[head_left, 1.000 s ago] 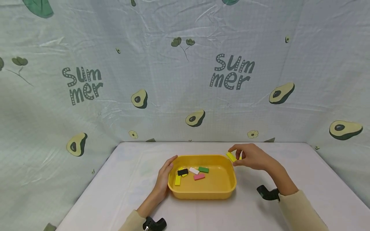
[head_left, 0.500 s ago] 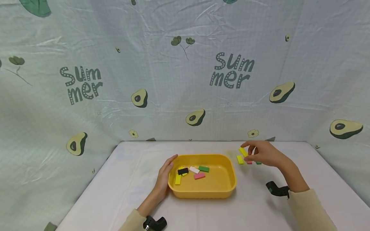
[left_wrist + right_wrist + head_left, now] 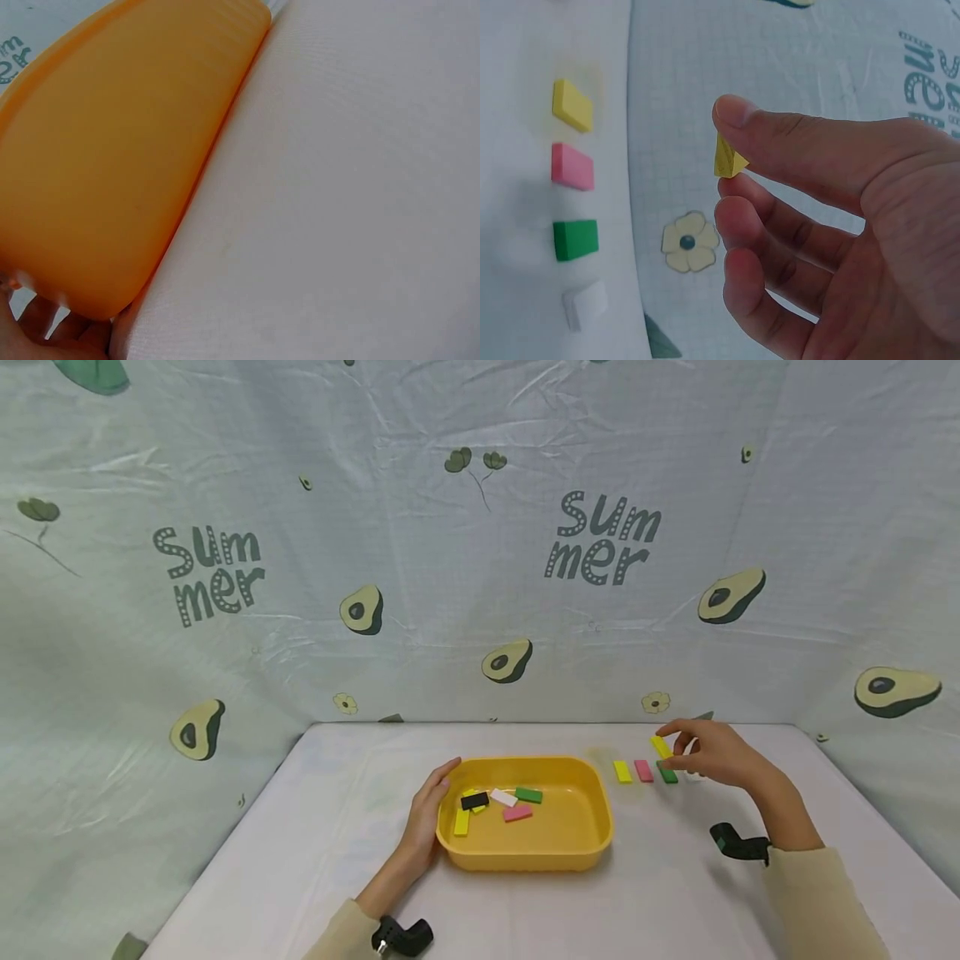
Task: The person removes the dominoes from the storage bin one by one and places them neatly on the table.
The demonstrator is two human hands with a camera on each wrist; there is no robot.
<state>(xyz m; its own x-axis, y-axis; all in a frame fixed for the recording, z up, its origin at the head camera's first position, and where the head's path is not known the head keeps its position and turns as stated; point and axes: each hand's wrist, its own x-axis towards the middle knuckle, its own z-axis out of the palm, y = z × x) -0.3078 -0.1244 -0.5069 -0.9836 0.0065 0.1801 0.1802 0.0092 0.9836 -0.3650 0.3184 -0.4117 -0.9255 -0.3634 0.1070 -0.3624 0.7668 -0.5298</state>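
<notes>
My left hand (image 3: 422,818) rests against the left side of a yellow plastic tray (image 3: 525,862), fingers fairly straight along the wall. In the left wrist view, its fingers (image 3: 71,330) touch the tray's corner. My right hand (image 3: 712,753) pinches a yellow block (image 3: 662,747) between thumb and fingertips, raised above the table. Below it lies a row of small blocks: yellow (image 3: 622,772), pink (image 3: 643,771), green (image 3: 667,772) and white (image 3: 586,305); the hand partly covers the white one in the head view.
Inside the tray lie a black block (image 3: 475,802), a white block (image 3: 504,797), a green block (image 3: 528,795), a pink block (image 3: 517,812) and yellow blocks (image 3: 461,823). A printed curtain (image 3: 420,543) hangs behind the white-covered table (image 3: 337,793).
My right hand has moved from the tray's far right corner to the right, carrying the yellow block over the row and uncovering the blocks there. The left hand and tray stay put.
</notes>
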